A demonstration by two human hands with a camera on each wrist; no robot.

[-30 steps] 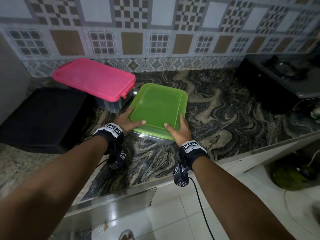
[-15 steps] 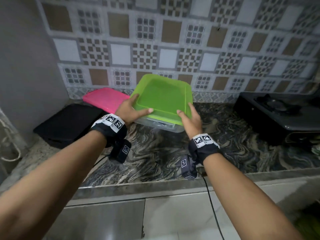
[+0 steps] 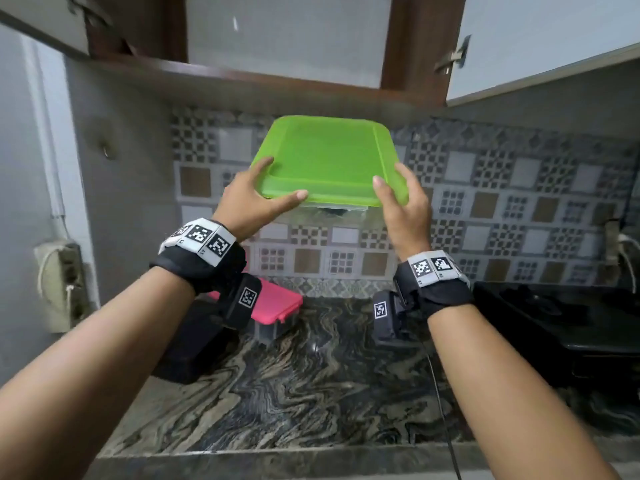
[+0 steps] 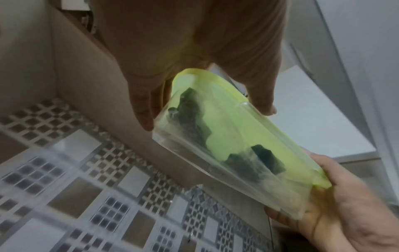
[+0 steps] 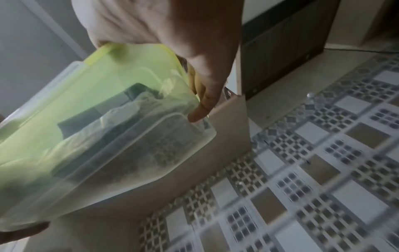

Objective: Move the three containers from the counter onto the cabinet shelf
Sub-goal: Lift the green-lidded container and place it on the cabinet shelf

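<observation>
Now, with the left hand (image 3: pixel 248 199) and right hand (image 3: pixel 402 210) both gripping the green-lidded container (image 3: pixel 330 160), keep it level and clear the cabinet shelf (image 3: pixel 242 79) lip before sliding it in.

Container (image 3: pixel 329 157) between hands — below cabinet (image 3: pixel 284 77)

Dark contents (image 4: pixel 190 122) in green-lid container (image 3: pixel 329 161) unclear (blurred).

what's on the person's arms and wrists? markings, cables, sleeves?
Both forearms are bare, no sleeves or gloves. Left hand and right hand each have a black wrist strap topped by a white band of black square-pattern tags. A black camera box, also tagged, hangs under each wrist. A thin black cable trails from the right one.
</observation>
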